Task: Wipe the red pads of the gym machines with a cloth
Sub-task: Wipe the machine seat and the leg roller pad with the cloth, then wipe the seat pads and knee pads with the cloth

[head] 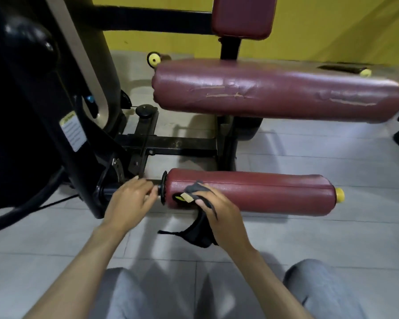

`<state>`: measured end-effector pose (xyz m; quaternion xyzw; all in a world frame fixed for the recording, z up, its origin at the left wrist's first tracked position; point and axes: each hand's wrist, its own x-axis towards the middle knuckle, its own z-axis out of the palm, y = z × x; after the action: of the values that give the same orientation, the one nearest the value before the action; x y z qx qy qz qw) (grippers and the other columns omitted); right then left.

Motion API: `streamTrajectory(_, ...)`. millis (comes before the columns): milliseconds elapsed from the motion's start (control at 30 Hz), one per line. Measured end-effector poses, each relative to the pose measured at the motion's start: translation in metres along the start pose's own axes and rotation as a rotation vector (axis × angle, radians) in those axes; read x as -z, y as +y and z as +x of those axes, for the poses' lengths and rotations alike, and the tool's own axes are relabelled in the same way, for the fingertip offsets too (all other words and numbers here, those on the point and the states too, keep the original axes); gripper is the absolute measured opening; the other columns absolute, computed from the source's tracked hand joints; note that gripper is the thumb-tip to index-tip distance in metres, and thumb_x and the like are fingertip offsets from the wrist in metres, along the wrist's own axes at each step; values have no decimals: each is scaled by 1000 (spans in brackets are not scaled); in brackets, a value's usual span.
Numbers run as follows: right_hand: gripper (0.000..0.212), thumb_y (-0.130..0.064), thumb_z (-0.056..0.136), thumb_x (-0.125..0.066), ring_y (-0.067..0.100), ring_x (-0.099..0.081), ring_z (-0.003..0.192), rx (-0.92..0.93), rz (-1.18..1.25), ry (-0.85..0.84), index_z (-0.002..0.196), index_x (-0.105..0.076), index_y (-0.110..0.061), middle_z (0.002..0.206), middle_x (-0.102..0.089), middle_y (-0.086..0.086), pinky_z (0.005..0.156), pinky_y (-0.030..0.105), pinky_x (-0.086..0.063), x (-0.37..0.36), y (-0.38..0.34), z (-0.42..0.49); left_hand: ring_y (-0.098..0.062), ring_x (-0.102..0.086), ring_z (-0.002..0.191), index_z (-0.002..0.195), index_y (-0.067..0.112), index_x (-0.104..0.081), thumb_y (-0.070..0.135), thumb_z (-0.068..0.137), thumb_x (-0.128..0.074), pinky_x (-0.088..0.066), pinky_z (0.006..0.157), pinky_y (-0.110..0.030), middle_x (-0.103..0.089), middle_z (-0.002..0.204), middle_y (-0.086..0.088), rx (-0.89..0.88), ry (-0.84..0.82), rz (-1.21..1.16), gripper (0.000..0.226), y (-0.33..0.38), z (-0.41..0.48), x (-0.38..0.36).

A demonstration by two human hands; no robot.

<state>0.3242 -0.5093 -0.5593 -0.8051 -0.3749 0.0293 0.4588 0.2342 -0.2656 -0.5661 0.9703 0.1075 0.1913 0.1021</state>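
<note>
- Of the two hands, the right hand [219, 210] grips a dark cloth [199, 236], fingers curled round it. It presses a bunched part against the left end of the lower roller pad [251, 192], at about 6 o'clock in the view. A loose tail hangs below the palm.
- At 7 o'clock, the left hand [130, 199] curls its fingers over the black axle [153, 188] just beside the roller's end flange, likely to steady it.
- The cloth looks light, thin and limp, so it will probably bunch and slip unless kept wadded under the palm.
- The lower roller pad looks soft under a smooth, slick vinyl skin and may turn on its axle, so bracing at the axle makes sense.
- A torn spot [182, 198] beside the cloth shows yellow beneath, and dragging across it could lift the skin further.
- At 2 o'clock the long upper pad [274, 90] has cracked, peeling vinyl, so light strokes along the cracks seem wise.
- At 12 o'clock sits the backrest pad [243, 17].
</note>
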Motion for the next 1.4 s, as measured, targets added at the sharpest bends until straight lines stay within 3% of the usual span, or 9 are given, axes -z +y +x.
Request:
streamTrajectory(167, 14, -23, 102, -61, -2, -64, 109, -196, 106, 187, 111, -71, -25, 114, -68, -24, 92, 23, -51, 87, -82, 2, -12, -48, 63, 72, 21, -50, 40, 101, -43, -45, 58, -32, -46, 68, 14, 207, -1, -299, 35, 89, 4, 95)
streamTrajectory(333, 18, -17, 101, -62, 6, -69, 106, -342, 219, 224, 112, -73, -26, 112, -72, -20, 91, 29, -55, 176, -184, 18, -4, -62, 106, 110, 33, -62, 43, 102, -55, -49, 87, -19, -64, 108, 20, 233, -316, -751, 15, 194, 36, 228)
streamTrajectory(467, 26, -26, 103, -57, 2, -66, 115, -496, 425, 259, 122, -69, -39, 119, -72, -22, 97, 22, -52, 243, -279, 31, 1, -65, 105, 125, 40, -56, 53, 95, -64, -53, 87, -19, -70, 111, 20, 317, -558, -995, 34, 258, 71, 333)
streamTrajectory(733, 39, -38, 103, -51, 16, -65, 122, -653, 636, 391, 135, -65, -22, 126, -72, -4, 106, 41, -49, 382, -394, 42, -3, -69, 107, 128, 32, -61, 23, 95, -72, -55, 90, -21, -74, 112, 16, 559, -452, -1184, 36, 358, 123, 471)
streamTrajectory(833, 44, -50, 102, -51, 21, -61, 128, -718, 737, 512, 138, -63, -27, 134, -67, 1, 110, 48, -45, 435, -407, 40, -9, -70, 108, 125, 26, -65, 22, 95, -71, -55, 89, -24, -76, 111, 12, 678, -381, -1269, 32, 383, 142, 501)
streamTrajectory(967, 38, -35, 110, -40, 19, -59, 132, -697, 888, 674, 142, -59, -27, 141, -64, -3, 110, 43, -44, 504, -410, 35, -12, -72, 106, 128, 27, -64, 11, 96, -68, -57, 91, -29, -77, 112, 4, 752, -306, -1376, 36, 405, 175, 528)
streamTrajectory(1067, 37, -34, 111, -38, 14, -66, 122, -712, 976, 712, 141, -59, -28, 133, -69, -7, 97, 32, -55, 547, -403, 25, -24, -73, 105, 124, 16, -65, 6, 97, -65, -59, 91, -39, -77, 110, -7, 678, -333, -1407, 29, 425, 200, 539)
streamTrajectory(1167, 33, -35, 109, -45, 19, -72, 94, -843, 897, 656, 127, -68, -20, 108, -75, 7, 73, 32, -54, 577, -379, 14, -21, -74, 101, 125, 17, -64, 8, 95, -67, -58, 82, -26, -78, 107, -5, 572, -325, -1357, 31, 445, 227, 538)
streamTrajectory(1400, 36, -33, 106, -43, 28, -62, 86, -1009, 548, 703, 97, -60, -3, 92, -67, 12, 74, 42, -49, 602, -298, 35, -19, -75, 96, 116, 15, -67, 11, 94, -72, -59, 85, -31, -78, 101, -4, 467, -306, -1225, 23, 474, 302, 511)
